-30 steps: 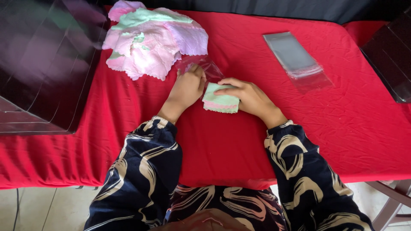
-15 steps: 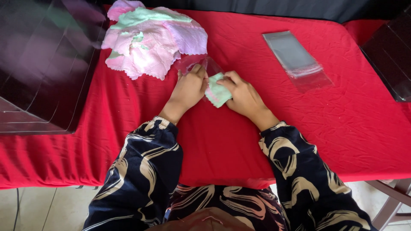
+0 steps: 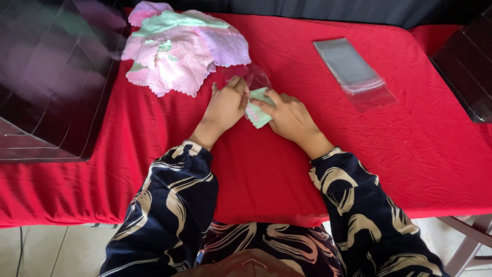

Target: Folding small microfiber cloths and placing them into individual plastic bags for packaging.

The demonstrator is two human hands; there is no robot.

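Note:
A small folded mint-green cloth (image 3: 258, 112) with a pink edge sits between my two hands on the red tablecloth (image 3: 287, 169). My right hand (image 3: 292, 119) grips the cloth from the right. My left hand (image 3: 225, 106) pinches the edge of a clear plastic bag (image 3: 252, 77) that lies just beyond the cloth, and touches the cloth's left side. The cloth's far end meets the bag's mouth; how far it is inside I cannot tell.
A heap of pink, lilac and mint cloths (image 3: 179, 51) lies at the back left. A stack of clear plastic bags (image 3: 353, 69) lies at the back right. Dark glossy boxes stand at the left (image 3: 46, 77) and right (image 3: 469, 66) edges.
My right hand has lifted the folded cloth off the table and moved it left and away, up to the clear bag held by my left hand.

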